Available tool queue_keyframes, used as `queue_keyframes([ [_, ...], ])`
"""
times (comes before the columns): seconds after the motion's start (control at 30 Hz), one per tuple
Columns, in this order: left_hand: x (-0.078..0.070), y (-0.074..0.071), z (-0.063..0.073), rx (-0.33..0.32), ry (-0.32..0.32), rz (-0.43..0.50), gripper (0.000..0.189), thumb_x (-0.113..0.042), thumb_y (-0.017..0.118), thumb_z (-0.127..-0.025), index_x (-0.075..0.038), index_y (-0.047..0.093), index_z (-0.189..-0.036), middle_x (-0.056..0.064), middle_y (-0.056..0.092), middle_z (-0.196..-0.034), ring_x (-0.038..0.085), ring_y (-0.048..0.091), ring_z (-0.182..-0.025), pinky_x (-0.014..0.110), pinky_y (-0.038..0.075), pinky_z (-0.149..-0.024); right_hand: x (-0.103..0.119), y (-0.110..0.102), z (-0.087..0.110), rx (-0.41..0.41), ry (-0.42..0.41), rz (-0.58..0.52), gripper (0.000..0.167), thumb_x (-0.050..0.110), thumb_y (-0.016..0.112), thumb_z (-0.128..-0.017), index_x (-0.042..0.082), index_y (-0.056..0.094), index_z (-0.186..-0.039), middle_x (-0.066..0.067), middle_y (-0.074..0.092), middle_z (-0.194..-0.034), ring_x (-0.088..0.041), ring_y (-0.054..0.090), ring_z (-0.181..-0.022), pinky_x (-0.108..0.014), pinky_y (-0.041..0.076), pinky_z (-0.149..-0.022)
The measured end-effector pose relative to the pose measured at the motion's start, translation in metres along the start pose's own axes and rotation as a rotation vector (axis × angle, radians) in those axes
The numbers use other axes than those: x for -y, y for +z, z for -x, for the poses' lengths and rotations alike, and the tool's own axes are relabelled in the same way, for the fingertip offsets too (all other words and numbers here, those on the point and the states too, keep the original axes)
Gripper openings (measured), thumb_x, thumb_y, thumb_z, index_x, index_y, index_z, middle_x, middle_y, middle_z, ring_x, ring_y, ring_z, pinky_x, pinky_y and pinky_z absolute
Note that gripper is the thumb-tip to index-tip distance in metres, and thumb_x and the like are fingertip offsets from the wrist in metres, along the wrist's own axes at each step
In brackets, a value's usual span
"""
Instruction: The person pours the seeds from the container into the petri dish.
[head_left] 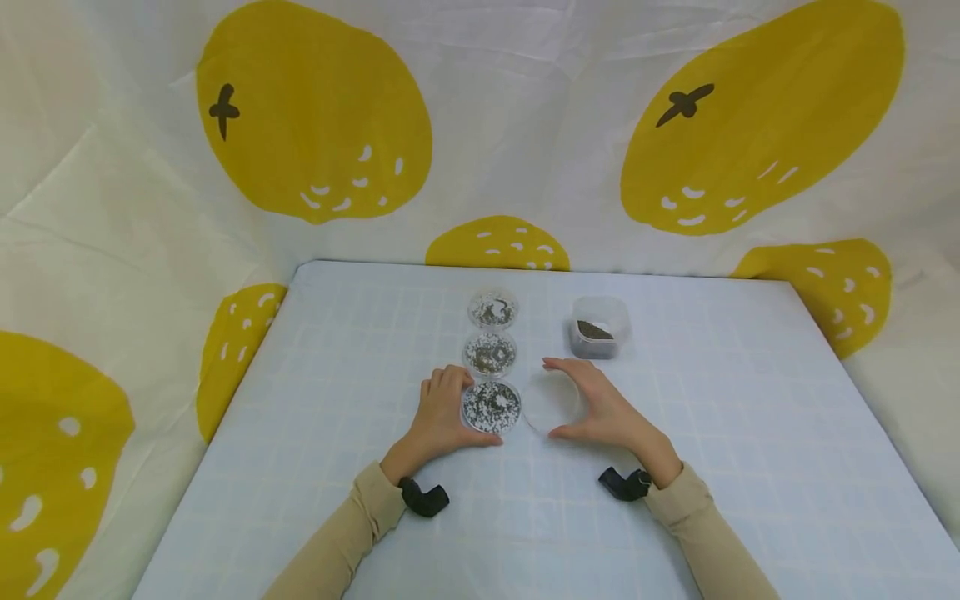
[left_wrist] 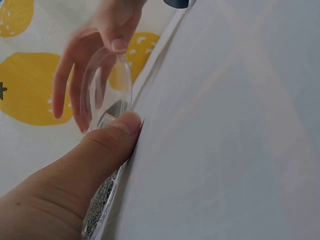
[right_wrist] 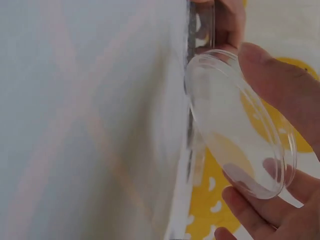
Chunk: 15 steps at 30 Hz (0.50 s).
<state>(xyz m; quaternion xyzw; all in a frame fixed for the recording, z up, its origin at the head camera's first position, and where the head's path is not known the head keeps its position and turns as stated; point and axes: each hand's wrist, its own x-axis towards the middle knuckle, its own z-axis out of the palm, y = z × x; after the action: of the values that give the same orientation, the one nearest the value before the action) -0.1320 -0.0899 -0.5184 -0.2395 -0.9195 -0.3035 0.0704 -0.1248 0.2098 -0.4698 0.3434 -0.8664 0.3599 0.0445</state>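
Observation:
A round petri dish [head_left: 491, 407], speckled with dark and white grains, stands on the table. My left hand [head_left: 442, 412] curves round its left side, fingers at the back and thumb [left_wrist: 107, 142] along the front edge. Just right of it, my right hand [head_left: 603, 408] holds a clear petri dish lid [right_wrist: 235, 125] between thumb [right_wrist: 280, 80] and fingers. This lid is tilted, its lower left edge close to the table and the filled dish. Two more speckled petri dishes, a middle one [head_left: 490, 354] and a far one [head_left: 493, 308], line up behind the first.
A clear plastic box [head_left: 592, 346] with dark grains in one corner stands behind my right hand. The table [head_left: 360, 333] has a pale checked cloth. A white curtain [head_left: 525, 125] with yellow fruit prints hangs along the back and left.

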Motion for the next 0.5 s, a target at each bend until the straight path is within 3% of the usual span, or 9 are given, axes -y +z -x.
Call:
queue_keyframes([
  [0.5,-0.001,0.0,0.001,-0.005,0.012,-0.001,0.093,-0.069,0.088,-0.051,-0.012,0.043,-0.11,-0.002,0.042,-0.106,0.019,0.036,-0.094,0.035,0.029,-0.078,0.01,0.005,-0.024,0.0,-0.051,-0.178,0.098,0.03,0.094,-0.068,0.006,0.042,-0.148,-0.007,0.051,-0.143,-0.025,0.045,-0.13,-0.046,0.035,-0.11],
])
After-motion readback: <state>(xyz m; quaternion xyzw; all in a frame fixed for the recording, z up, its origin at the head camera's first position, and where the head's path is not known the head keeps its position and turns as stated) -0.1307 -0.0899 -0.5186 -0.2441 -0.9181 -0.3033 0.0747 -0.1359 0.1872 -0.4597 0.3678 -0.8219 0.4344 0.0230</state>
